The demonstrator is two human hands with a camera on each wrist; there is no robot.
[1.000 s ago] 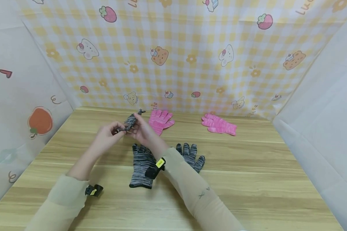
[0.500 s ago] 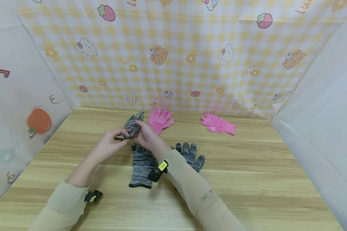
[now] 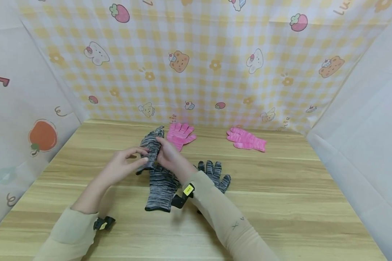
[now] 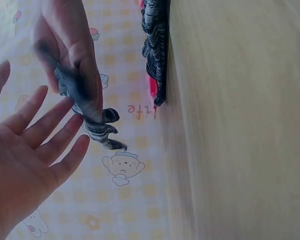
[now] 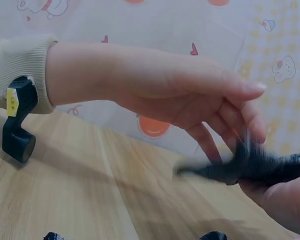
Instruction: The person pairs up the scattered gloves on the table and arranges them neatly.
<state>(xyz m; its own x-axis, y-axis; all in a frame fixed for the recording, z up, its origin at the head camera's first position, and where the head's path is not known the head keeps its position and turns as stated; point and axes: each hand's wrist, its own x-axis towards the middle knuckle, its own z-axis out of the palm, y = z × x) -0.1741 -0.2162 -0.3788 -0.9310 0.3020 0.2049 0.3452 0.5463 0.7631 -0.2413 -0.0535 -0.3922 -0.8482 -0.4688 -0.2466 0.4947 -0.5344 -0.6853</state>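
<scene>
The held gray glove (image 3: 150, 143), at 10 o'clock from the center of the table (image 3: 281, 203), has unfurled; its shape should now be easier to control. Your right hand (image 3: 171, 156) pinches its edge. Your left hand (image 3: 122, 166) has relaxed, fingers extended, contact unclear.

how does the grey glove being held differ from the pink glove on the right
Colour: the held glove is streaked grey and black, while the pink glove is pink with paler streaks.
Place: the held glove is off the table in the right hand; the pink glove lies on it.
Direction: in the head view, the held glove's fingers point up the picture, the pink glove's left.
Shared: both have a streaked pattern.
</scene>
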